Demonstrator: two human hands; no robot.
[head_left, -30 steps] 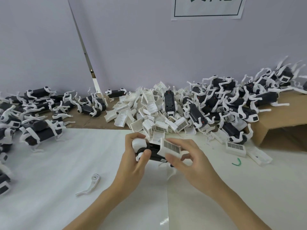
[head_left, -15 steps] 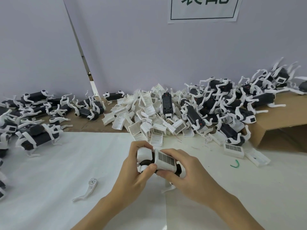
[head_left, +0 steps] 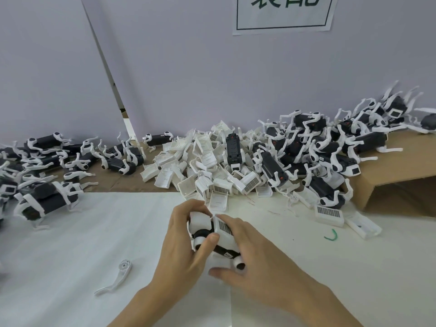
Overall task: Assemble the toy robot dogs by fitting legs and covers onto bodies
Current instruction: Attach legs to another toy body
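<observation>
At the middle of the white table sheet (head_left: 70, 244), we held one black toy dog body with white rounded ends (head_left: 219, 250) just above the surface. Our left hand (head_left: 181, 253) curled round its near-left end, thumb pressed against the side and fingers wrapped over the white cap. Our right hand (head_left: 254, 260) lay over the top, its fingers bent onto a white plastic cover bearing a printed barcode-style label (head_left: 224, 227), which sat on the body's upper face; the thumb reached beneath the right end. The label's characters were too small to read.

To the left of the hands, a single loose white plastic leg with a round hub (head_left: 116, 277) lay flat on the sheet, well apart from the body.

Behind the hands, a heap of loose white covers (head_left: 200, 166) rested against the wall edge, several showing the same barcode-style labels. Right of that heap, a pile of black bodies with white legs fitted (head_left: 330, 147) spilled over a brown cardboard sheet (head_left: 401, 175). A further group of legged black bodies (head_left: 47, 161) occupied the left side.

A small green curved scrap (head_left: 331, 235) lay on the sheet to the right.

On the wall, a white paper sign with a dark green border (head_left: 283, 17) carried large green characters, cut off at the frame's top and not legible in full.
</observation>
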